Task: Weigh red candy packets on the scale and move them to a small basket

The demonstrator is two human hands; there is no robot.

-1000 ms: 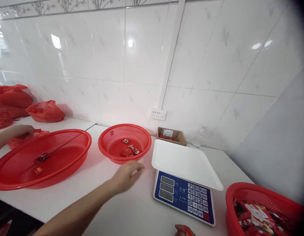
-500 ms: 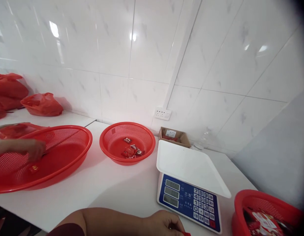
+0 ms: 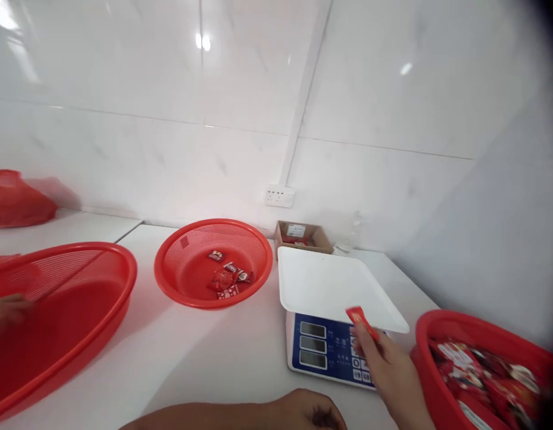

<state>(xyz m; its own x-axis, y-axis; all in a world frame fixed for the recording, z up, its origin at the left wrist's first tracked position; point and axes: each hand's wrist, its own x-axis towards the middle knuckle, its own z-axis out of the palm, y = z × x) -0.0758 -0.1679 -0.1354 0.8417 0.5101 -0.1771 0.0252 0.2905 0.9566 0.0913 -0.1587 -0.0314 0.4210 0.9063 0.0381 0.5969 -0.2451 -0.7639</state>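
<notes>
My right hand [image 3: 386,364] pinches a small red packet [image 3: 362,322] over the keypad of the scale [image 3: 316,349], close to its white weighing pan [image 3: 334,286]. Low in the frame, my left hand [image 3: 310,411] lies in front of the scale with its fingers curled; whatever is inside them is hidden. Left of the scale, a round red basket [image 3: 171,263] holds several wrapped sweets [image 3: 232,278]. At the right edge another red basket [image 3: 422,358] is heaped with wrapped packets [image 3: 478,382].
A large red basket [image 3: 119,304] stands at the left, with another person's hand [image 3: 10,313] in it. A red bag [image 3: 17,200] lies behind. Behind the scale are a cardboard box [image 3: 322,240] and a clear plastic item [image 3: 343,246] by the wall.
My right hand has come into view with the red packet. The view has turned right. The other person's hand sits farther toward the left edge.
</notes>
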